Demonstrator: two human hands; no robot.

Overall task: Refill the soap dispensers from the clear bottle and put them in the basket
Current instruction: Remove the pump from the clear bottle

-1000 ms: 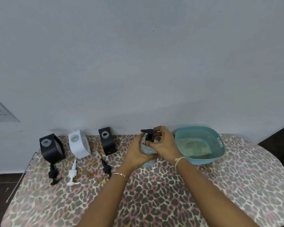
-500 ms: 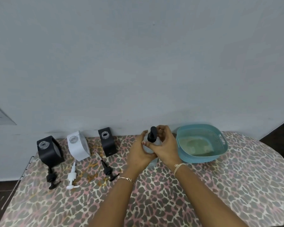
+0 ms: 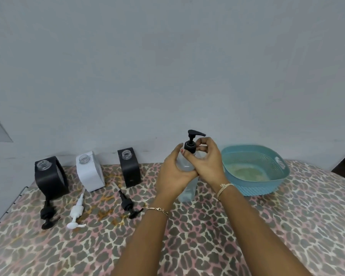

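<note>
1. the clear bottle [image 3: 187, 189] is held upright on the counter [image 3: 267, 236] by the left hand [image 3: 173, 176], which is wrapped round its body.
2. the collar of its black pump [image 3: 191, 144] is pinched by the right hand [image 3: 205, 162].
3. the blue basket [image 3: 255, 189] is set just right of the bottle.
4. at the left, the large black dispenser [image 3: 50, 178], the white dispenser [image 3: 90, 172] and the small black dispenser [image 3: 128, 168] are lined up with open necks.
5. a loose pump is laid before each: the left loose pump [image 3: 47, 214], the white loose pump [image 3: 76, 213] and the right loose pump [image 3: 127, 204].

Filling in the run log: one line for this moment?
left hand holds bottle | right hand grips its pump | three dispensers uncapped

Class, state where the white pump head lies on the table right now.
Head view: the white pump lies flat on the left side of the table, just in front of the white dispenser.
</note>
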